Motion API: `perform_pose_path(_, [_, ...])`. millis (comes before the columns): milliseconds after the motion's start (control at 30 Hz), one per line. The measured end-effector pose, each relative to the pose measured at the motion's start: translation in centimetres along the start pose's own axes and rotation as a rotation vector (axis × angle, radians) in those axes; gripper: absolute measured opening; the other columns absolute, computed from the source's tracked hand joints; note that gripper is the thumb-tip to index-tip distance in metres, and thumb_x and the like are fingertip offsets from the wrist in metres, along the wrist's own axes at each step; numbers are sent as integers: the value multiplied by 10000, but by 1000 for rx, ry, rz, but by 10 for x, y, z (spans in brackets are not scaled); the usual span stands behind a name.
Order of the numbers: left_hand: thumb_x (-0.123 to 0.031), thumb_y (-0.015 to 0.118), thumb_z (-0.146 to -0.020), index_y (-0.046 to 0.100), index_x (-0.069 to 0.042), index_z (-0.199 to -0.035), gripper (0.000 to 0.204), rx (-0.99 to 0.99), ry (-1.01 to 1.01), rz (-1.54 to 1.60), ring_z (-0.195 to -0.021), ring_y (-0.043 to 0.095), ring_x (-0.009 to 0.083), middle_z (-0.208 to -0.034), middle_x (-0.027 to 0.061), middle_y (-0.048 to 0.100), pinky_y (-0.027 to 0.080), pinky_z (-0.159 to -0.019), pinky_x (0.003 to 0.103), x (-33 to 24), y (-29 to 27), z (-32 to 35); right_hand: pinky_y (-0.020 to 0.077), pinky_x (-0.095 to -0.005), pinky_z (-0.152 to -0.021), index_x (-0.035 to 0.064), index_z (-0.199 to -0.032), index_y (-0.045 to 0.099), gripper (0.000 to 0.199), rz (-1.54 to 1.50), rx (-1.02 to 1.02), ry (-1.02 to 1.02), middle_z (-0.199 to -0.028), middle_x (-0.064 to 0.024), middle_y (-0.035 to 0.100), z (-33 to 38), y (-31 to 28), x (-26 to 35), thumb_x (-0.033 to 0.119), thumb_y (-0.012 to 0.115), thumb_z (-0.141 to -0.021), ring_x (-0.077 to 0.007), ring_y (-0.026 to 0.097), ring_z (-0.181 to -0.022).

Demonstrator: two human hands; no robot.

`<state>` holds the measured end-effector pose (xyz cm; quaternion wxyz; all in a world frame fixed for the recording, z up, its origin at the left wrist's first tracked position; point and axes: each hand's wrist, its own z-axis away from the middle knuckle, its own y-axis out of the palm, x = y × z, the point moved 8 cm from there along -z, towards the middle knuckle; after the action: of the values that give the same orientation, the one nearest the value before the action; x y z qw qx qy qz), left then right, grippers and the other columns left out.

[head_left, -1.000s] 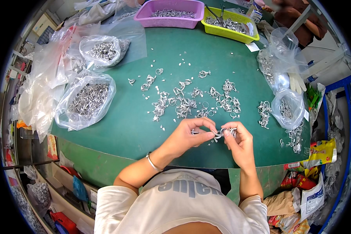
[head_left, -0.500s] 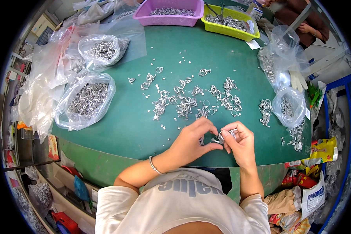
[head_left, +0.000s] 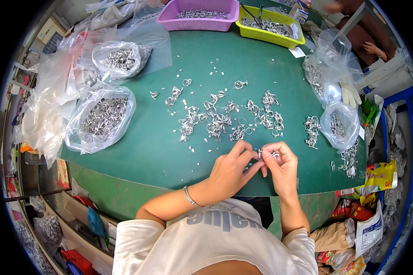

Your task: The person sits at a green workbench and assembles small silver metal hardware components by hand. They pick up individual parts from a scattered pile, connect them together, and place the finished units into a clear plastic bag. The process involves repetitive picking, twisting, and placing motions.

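Near the front edge of the green table, my two hands meet over small silver metal rings. My right hand is closed around several of them, thumb and forefinger pressing on the cluster. My left hand, a bangle at its wrist, has its fingertips closed at the left side of the same cluster; its fingers partly cover what they grip. Just beyond my hands lie loose piles of similar rings, with another heap to their right. Tiny silver chips are scattered around the piles.
Open plastic bags of rings stand at the left, and another bag is at the right beside small piles. At the back are a purple basket and a yellow-green basket with pliers. Another person's hand shows at the far right.
My left hand has turned and moved slightly right, closing its fingertips in against the rings in my right hand. The person at the far right has shifted their hands.
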<state>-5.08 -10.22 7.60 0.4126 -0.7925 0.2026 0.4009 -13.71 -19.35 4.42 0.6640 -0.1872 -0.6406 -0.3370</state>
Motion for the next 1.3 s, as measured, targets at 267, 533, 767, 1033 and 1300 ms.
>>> perform_pose_path(267, [31, 691, -694, 626, -31, -829, 162, 11, 83, 334, -543, 464, 62, -868, 39, 551, 374, -465, 210, 5, -6, -3, 329, -164, -420, 0, -896, 544, 44, -14, 21, 73, -684, -15, 548, -3, -9, -7, 36, 555, -873, -25, 452, -513])
perform_pose_path(533, [43, 673, -713, 632, -35, -864, 175, -65, 119, 301, -511, 472, 85, -899, 62, 549, 389, -449, 233, 12, -6, 1, 292, -169, -390, 9, -947, 530, 76, 14, 48, 84, -637, 1, 523, 2, 0, 0, 59, 531, -889, -26, 435, -483])
perform_pose_path(767, [42, 654, -734, 624, -25, -856, 142, -127, 156, 396, -517, 470, 66, -914, 62, 545, 374, -443, 216, 14, -8, 5, 281, -161, -395, 28, -947, 524, 85, 40, 70, 128, -631, 12, 514, 6, 6, 1, 103, 518, -908, -23, 432, -490])
perform_pose_path(1033, [-152, 500, -889, 490, -23, -770, 176, 25, -541, 1571, -519, 368, 49, -980, 63, 478, 286, -425, 176, 50, 14, 0, 333, -175, -428, 34, -1006, 481, 130, -179, 88, 136, -763, -36, 548, 1, 2, -10, 141, 481, -933, -54, 468, -543])
perform_pose_path(1300, [-285, 476, -925, 517, -55, -772, 279, 179, -852, 1389, -494, 432, 73, -765, 101, 568, 284, -349, 186, 72, 40, 12, 380, -220, -527, 20, -1169, 429, 284, -254, 115, 91, -887, -70, 547, -5, 0, -10, 121, 477, -908, -114, 515, -684])
